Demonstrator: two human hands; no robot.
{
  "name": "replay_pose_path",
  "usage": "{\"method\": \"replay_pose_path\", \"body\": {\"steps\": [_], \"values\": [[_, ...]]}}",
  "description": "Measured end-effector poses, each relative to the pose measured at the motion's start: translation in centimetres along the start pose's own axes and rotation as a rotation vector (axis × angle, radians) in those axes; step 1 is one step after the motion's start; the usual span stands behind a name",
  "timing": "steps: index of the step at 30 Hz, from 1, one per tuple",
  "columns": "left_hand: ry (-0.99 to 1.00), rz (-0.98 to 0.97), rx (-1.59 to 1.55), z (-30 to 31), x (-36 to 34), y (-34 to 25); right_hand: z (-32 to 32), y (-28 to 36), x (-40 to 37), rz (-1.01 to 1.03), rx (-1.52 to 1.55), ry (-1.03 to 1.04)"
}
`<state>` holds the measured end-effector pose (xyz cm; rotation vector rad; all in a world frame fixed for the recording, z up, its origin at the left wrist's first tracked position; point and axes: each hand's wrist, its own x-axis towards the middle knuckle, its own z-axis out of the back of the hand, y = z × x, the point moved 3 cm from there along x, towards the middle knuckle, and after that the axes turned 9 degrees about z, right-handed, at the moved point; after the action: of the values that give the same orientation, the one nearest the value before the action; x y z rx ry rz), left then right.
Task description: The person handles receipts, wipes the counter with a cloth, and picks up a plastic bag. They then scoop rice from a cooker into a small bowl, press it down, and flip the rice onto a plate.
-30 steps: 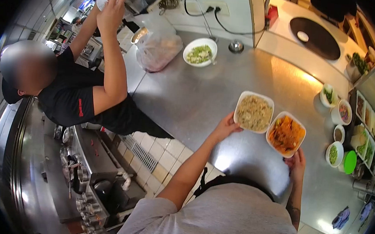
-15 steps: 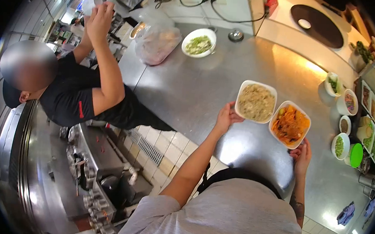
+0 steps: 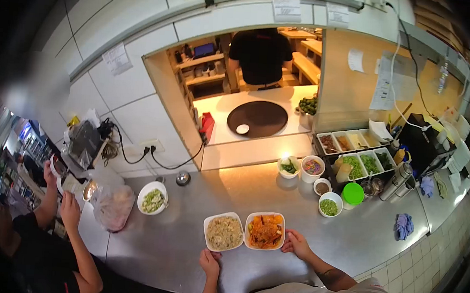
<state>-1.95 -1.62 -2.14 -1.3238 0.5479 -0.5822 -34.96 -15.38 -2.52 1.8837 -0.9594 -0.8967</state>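
Note:
Two square white bowls sit side by side on the steel counter before me. The left-hand bowl [image 3: 223, 232] holds a pale, creamy, grainy food; the right-hand bowl [image 3: 264, 231] holds orange food with dark bits. At the near edge of the pale-food bowl, my left hand [image 3: 210, 263] is closed, its fingertips partly under the rim. My right hand [image 3: 297, 244] pinches the right side of the orange-food bowl, thumb and fingers at the edge. Farther left stands a round white bowl [image 3: 153, 198] of chopped greens.
A co-worker's hands [image 3: 68, 211] hold a white item at left, near a bulging plastic bag [image 3: 112, 206]. A bell [image 3: 183, 179] sits by the wall. Small bowls, a green-lidded tub [image 3: 352, 194] and ingredient trays [image 3: 354, 155] line the right. Beyond the pass lies a round tray [image 3: 257, 121].
My view has swung up and toward the serving window, where a person in black now shows. Both hands stay at the two square bowls. The co-worker's hands are now apart and lower.

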Motion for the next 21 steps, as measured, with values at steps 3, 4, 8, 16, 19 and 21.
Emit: {"method": "replay_pose_path", "body": {"steps": [3, 4, 8, 16, 19, 21], "values": [[-0.001, -0.065, -0.012, 0.2, 0.0, 1.1, -0.7, 1.6, 0.0, -0.054, -0.095, -0.11], [-0.006, -0.093, -0.033, 0.2, 0.3, 1.0, -0.9, 3.4, 0.6, 0.1, -0.413, -0.206], [-0.006, -0.073, -0.212, -0.3, -0.2, -0.5, -3.2, 16.5, 7.0, 0.681, -0.943, -0.459], [-0.032, -0.09, -0.102, -0.5, -0.6, -0.7, -14.8, 54.6, 16.2, 1.758, -0.863, -0.742], [-0.037, -0.112, -0.03, -0.5, -0.6, -0.8, -15.6, 62.5, 18.9, 1.521, -0.83, -1.025], [-0.04, -0.086, -0.132, -0.5, 0.0, 0.3, -15.1, 65.1, 21.3, 1.177, -0.898, -1.052]]}}
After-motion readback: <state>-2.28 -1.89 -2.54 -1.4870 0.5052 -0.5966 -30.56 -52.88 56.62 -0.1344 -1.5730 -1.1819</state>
